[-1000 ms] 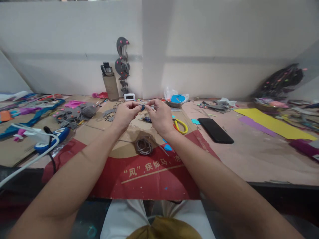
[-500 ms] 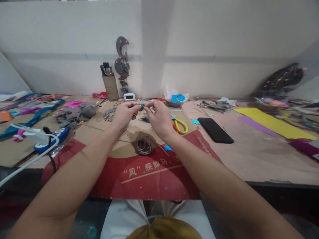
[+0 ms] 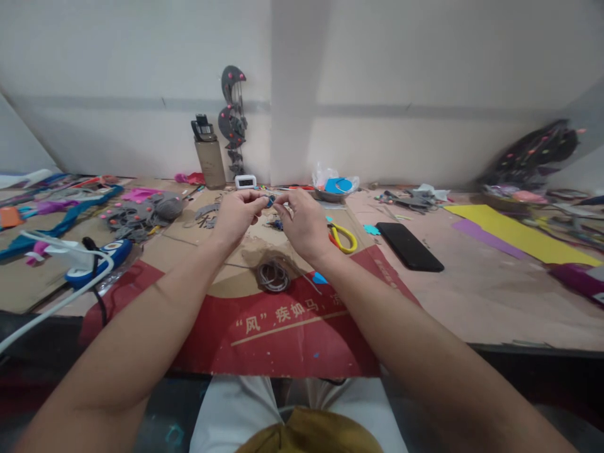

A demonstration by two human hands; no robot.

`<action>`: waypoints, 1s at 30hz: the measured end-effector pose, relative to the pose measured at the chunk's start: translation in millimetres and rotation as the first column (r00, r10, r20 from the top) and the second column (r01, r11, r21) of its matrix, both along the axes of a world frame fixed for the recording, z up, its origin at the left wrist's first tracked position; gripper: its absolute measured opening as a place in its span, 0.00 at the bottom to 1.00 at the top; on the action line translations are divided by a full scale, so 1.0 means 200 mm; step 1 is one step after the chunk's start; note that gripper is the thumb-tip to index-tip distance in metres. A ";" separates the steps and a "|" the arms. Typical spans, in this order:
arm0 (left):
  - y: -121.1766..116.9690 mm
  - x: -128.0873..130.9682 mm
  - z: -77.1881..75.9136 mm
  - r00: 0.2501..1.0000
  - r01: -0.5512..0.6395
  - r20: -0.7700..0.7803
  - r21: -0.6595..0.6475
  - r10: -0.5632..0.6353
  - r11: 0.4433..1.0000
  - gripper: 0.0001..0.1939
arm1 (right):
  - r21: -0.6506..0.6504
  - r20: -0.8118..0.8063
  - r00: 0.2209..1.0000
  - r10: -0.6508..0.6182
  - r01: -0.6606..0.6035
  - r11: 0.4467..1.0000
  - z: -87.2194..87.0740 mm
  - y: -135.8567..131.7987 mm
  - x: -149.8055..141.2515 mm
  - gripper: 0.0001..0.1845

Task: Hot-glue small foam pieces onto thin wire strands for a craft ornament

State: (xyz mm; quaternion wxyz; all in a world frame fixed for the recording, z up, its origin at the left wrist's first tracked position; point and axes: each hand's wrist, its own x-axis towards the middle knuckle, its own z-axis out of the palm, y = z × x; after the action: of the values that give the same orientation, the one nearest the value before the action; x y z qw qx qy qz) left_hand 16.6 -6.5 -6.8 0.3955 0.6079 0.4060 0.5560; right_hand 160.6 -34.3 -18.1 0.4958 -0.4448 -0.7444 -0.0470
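Note:
My left hand point(image 3: 240, 215) and my right hand point(image 3: 302, 220) meet over the cardboard, fingertips pinched. Between them is a small dark-blue piece point(image 3: 270, 201), too small to name for certain. The left fingers close on its left side; the right thumb and forefinger pinch at its right edge, and whatever they grip there is hidden. Below the hands a coil of grey cord point(image 3: 274, 275) lies on the red-and-brown cardboard sheet point(image 3: 292, 346). Scissors with yellow and orange handles point(image 3: 343, 239) rest beside my right wrist.
A black phone point(image 3: 409, 246) lies to the right, near yellow paper point(image 3: 514, 233). A bottle point(image 3: 210, 157) and a small white clock point(image 3: 245, 182) stand at the back. On the left are grey felt pieces point(image 3: 141, 214) and a blue-and-white power strip point(image 3: 101, 264) with a cable.
The view has shifted very slightly. Both hands keep the same pinch around the small blue piece, and nothing on the table has visibly moved.

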 end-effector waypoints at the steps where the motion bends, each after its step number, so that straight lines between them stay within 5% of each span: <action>1: 0.00 0.00 0.00 1.000 0.000 -0.006 0.002 0.000 1.000 0.06 | 0.003 0.005 1.000 0.010 -0.010 1.000 0.00 0.00 0.00 0.08; 11: -0.03 -0.01 0.01 0.979 -0.072 -0.178 0.170 0.102 0.983 0.06 | -0.008 -0.010 1.000 0.008 -0.008 1.000 0.01 0.01 0.00 0.09; 22: -0.02 0.01 0.03 0.977 0.141 0.174 -0.104 -0.121 0.985 0.05 | -0.013 0.015 1.000 0.014 -0.013 1.000 -0.01 -0.01 0.00 0.07; 30: -0.02 0.00 0.05 0.970 0.112 0.227 -0.107 -0.085 0.988 0.05 | -0.063 0.036 0.996 0.083 -0.081 0.995 -0.04 -0.05 -0.01 0.11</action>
State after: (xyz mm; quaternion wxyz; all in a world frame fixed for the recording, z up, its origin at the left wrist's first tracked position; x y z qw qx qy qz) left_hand 16.8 -9.6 2.4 0.5009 0.5368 0.3610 0.5750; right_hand 157.7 -44.0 -25.3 0.4690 -0.4280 -0.7725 -0.0122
